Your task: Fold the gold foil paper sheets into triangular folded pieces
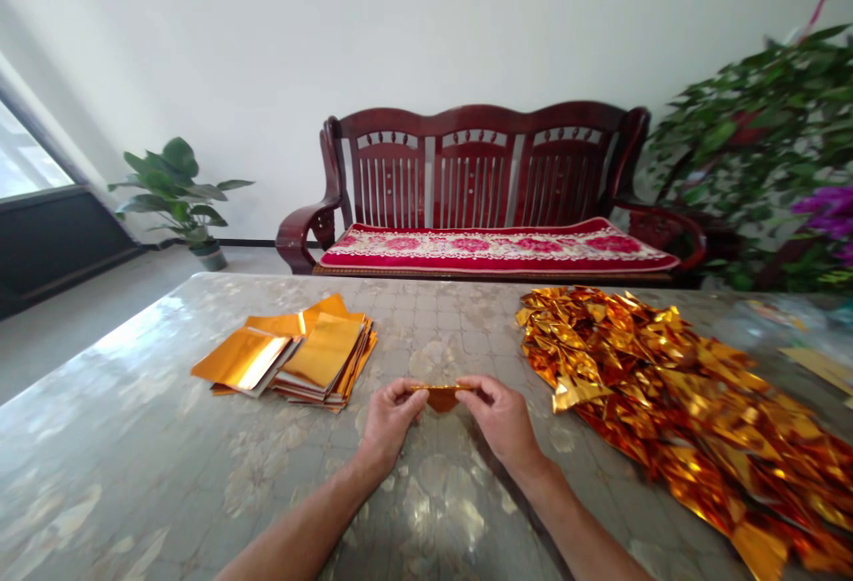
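Note:
A small folded piece of gold foil paper (pixel 442 398) is stretched between my two hands, just above the table. My left hand (pixel 393 417) pinches its left end between thumb and fingers. At the right end, the thumb and fingers of my right hand (pixel 501 417) are closed on it in the same way. To the left lies a loose stack of flat gold foil sheets (pixel 326 350), some showing pale edges. On the right, a long heap of folded gold foil pieces (pixel 619 359) spreads toward the near right corner.
The table (pixel 280 492) has a patterned, glossy cover. Clear plastic wrapping (pixel 766 319) lies at its far right. Behind stands a dark red wooden bench (pixel 470 172) with a floral seat cushion (pixel 497 243). Potted plants (pixel 177 186) flank the bench.

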